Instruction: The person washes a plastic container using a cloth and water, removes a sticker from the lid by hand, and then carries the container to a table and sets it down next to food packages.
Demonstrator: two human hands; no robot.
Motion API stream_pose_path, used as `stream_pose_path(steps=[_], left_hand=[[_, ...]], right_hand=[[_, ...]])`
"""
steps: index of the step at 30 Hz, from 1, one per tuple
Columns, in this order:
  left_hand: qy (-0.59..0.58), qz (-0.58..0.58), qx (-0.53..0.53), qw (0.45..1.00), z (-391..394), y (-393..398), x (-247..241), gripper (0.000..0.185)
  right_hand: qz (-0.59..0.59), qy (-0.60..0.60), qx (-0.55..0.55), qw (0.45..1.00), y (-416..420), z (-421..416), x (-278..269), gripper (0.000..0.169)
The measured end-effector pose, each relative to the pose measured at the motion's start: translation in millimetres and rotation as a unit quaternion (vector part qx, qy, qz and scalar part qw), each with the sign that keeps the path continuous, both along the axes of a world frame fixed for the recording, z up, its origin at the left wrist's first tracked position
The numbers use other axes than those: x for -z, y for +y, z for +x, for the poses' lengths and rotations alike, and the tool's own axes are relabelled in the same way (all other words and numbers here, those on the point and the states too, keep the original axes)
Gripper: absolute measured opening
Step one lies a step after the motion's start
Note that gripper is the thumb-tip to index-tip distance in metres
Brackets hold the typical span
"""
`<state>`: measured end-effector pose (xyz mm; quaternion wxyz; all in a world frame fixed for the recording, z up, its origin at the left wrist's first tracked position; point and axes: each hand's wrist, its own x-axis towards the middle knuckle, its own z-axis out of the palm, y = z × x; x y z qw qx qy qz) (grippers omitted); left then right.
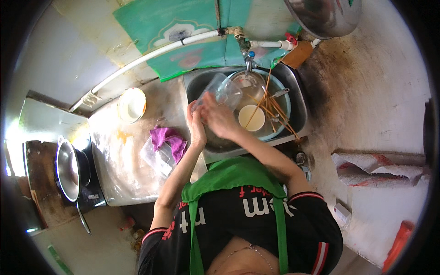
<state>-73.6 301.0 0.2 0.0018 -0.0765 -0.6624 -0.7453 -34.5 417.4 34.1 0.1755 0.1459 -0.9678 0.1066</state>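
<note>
A clear plastic container (220, 87) is tilted above the left part of the stainless steel sink (196, 84). My left hand (196, 125) grips its near end from the left. At that same end is my right hand (218, 115), blurred, its fingers against the container; whether they reach inside is unclear. To the right, a light blue basin (288, 113) in the sink holds a cream-coloured bowl (252, 118), a shiny metal bowl (252, 86), several wooden chopsticks (280, 111) and a utensil with a metal handle (281, 92).
The tap (249, 63) reaches over the basin. On the left metal counter lie a purple cloth (168, 139), a clear plastic lid or tray (151, 154) and a white bowl (132, 106). A wok (68, 170) stands at far left, its handle jutting out. A large metal vessel (326, 15) is at upper right.
</note>
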Motion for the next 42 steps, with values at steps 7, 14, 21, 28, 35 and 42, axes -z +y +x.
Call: stream_pose_path(steps=[7,14,21,28,35,42], left_hand=[[-0.217,0.103,0.083,0.967,-12.9,-14.4,-28.6,0.045],[-0.090,-0.025,0.048,0.994,-21.4,-3.3,-1.2,0.044],[-0.279,0.032,0.210,0.936,-36.8,-28.2,-52.5,0.051],[-0.201,0.237,0.357,0.881,-18.3,-24.5,-42.3,0.091],[-0.313,0.359,0.249,0.843,-12.1,5.4,-21.3,0.074],[-0.447,0.245,0.300,0.806,-17.4,0.8,-26.6,0.089]], right_hand=[[-0.159,-0.106,-0.159,0.969,27.1,45.4,-16.9,0.044],[-0.136,-0.094,-0.055,0.985,0.2,18.9,-28.7,0.049],[-0.085,-0.005,-0.129,0.988,45.7,35.3,-8.7,0.027],[-0.331,0.007,0.038,0.943,-8.2,13.0,-17.0,0.005],[-0.396,-0.085,0.004,0.915,-19.0,22.8,-20.7,0.022],[0.082,-0.073,-0.045,0.993,33.5,16.6,-14.3,0.065]])
